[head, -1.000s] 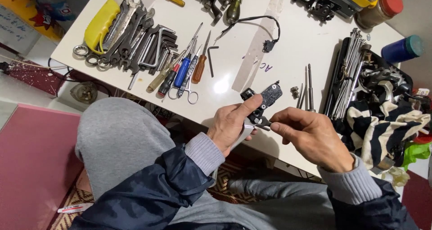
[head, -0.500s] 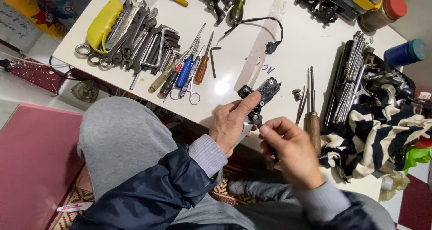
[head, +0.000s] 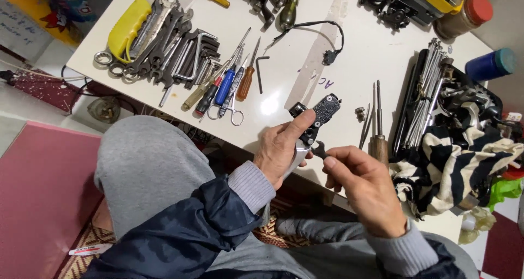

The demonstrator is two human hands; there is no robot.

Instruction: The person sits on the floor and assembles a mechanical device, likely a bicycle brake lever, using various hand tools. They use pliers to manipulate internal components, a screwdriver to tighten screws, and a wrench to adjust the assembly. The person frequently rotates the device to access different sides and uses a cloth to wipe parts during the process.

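Observation:
My left hand [head: 281, 148] grips a folding knife [head: 319, 115] with a black textured handle, the thumb lying along it and the blade running down under the palm. My right hand [head: 363, 186] is just right of it, its fingertips pinching a small dark wrench-like tool [head: 319, 148] against the knife's handle. Both hands hover over the near edge of the white table [head: 349, 55]. A wooden-handled tool [head: 378, 142] lies on the table right beside my right hand.
A heap of wrenches and a yellow-handled tool [head: 128, 28] lies at the back left, with screwdrivers and scissors [head: 226, 90] nearer. A black cable [head: 322, 39], a small screw part [head: 360, 113], metal rods [head: 428, 93], a striped cloth [head: 456, 164] and two jars [head: 486, 63] fill the right.
My right hand has pulled back from the knife toward me, then come up again with the small tool at the handle. The wooden-handled tool, covered a second ago, now lies uncovered.

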